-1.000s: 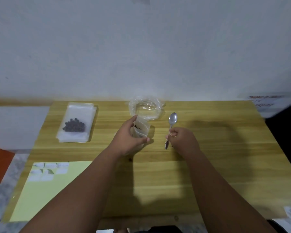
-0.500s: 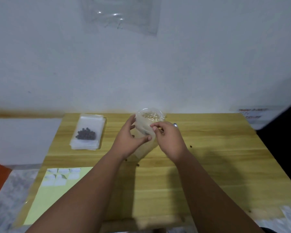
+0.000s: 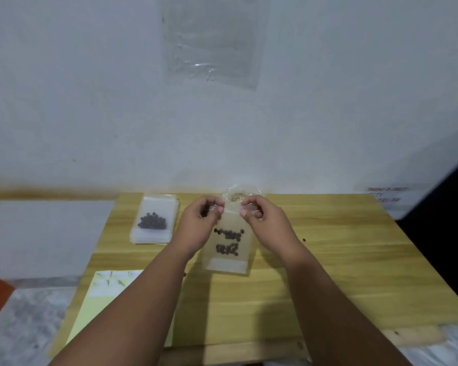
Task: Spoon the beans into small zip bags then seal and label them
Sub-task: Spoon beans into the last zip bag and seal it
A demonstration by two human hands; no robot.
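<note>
Between both hands, zip bag

Between the left hand and the right hand hangs the small zip bag, filling the gap between them; its lower edge is close to the wooden table. Just beyond the fingertips a crumpled clear bag blocks the way forward, with the wall close behind it. Left of the left hand, a stack of flat bags topped with dark beans takes up that side. Nearer the body on the left lies a yellow label sheet. Right of the right hand the tabletop is open, save for a stray bean.
</note>
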